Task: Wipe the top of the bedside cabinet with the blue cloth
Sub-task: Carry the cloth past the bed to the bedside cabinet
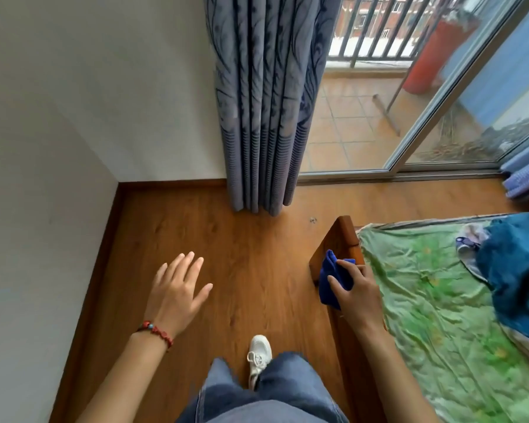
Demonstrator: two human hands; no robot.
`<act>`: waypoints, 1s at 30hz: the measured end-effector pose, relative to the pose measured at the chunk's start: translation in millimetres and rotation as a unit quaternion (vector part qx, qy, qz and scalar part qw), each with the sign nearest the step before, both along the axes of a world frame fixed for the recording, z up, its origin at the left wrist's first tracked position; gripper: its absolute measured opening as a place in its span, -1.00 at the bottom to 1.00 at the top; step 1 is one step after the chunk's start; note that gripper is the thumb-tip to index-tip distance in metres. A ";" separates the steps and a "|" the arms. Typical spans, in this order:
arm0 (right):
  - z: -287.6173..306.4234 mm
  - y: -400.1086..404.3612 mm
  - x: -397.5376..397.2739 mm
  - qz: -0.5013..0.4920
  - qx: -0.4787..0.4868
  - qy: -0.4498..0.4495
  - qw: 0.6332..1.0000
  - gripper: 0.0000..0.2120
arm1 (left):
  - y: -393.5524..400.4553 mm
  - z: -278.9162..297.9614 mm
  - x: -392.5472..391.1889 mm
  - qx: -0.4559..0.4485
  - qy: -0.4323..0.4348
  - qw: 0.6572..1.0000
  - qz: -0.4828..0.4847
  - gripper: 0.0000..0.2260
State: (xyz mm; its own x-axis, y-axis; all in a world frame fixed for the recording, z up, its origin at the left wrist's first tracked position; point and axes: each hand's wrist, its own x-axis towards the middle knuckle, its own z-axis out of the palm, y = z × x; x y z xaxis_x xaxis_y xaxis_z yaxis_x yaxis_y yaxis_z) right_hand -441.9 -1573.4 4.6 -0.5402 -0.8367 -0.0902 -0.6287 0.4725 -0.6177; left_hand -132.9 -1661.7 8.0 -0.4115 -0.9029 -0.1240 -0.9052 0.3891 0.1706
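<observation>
Bedside cabinet: not identifiable in the head view. The only furniture shown is the bed (440,300), with a green sheet and a wooden frame (341,239) along its left edge. No cabinet top is visible, so the surface to be wiped cannot be located from this view.

Floor (226,239): bare wood laminate, bounded by the white wall at left and the curtain (266,117) at the far edge. A white shoe (258,357) stands on it near the bottom edge of the view.

Right hand (355,294): positioned over the near end of the bed frame, its fingers (348,267) curled round the blue cloth (333,279). The cloth is bunched, with a loose end hanging beside the frame.

Left hand (174,297): above the floor, fingers spread apart, holding nothing. A red bead bracelet (155,331) sits at the wrist.

Risks, as judged:
- Wrong surface. With the cabinet out of view, the cloth may be applied to the bed frame instead.
- Poor contact. A bunched cloth wipes a narrow strip; flatten it before wiping.
- Snagging. The hanging end may catch on the frame corner and pull loose from the grip.
</observation>
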 end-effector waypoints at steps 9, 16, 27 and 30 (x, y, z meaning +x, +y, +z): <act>4.5 -123.8 -56.7 -0.051 0.012 -0.009 0.999 -0.62 | -152.1 8.9 -78.3 -0.013 0.001 0.998 -0.067 -0.32; -3.3 -214.5 -103.5 -0.149 0.022 -0.012 0.988 -0.62 | -286.0 -2.3 -147.2 -0.014 -0.006 0.985 -0.174 -0.32; -4.2 -294.3 -167.5 -0.304 0.030 -0.020 0.952 -0.64 | -417.4 -4.0 -291.8 -0.029 0.031 0.936 -0.351 -0.50; -8.2 -301.4 -196.3 -0.338 0.040 -0.028 0.940 -0.65 | -437.9 -10.2 -341.5 -0.023 0.032 0.921 -0.388 -0.50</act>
State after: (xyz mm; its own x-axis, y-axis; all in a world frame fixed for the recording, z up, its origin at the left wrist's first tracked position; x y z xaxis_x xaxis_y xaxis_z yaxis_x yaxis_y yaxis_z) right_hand -638.2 -1874.8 -3.7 -0.9388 -0.2929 -0.1814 -0.1360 0.7988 -0.5860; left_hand -474.4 -2099.6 -2.3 -0.9399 -0.3382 -0.0468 -0.3410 0.9225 0.1810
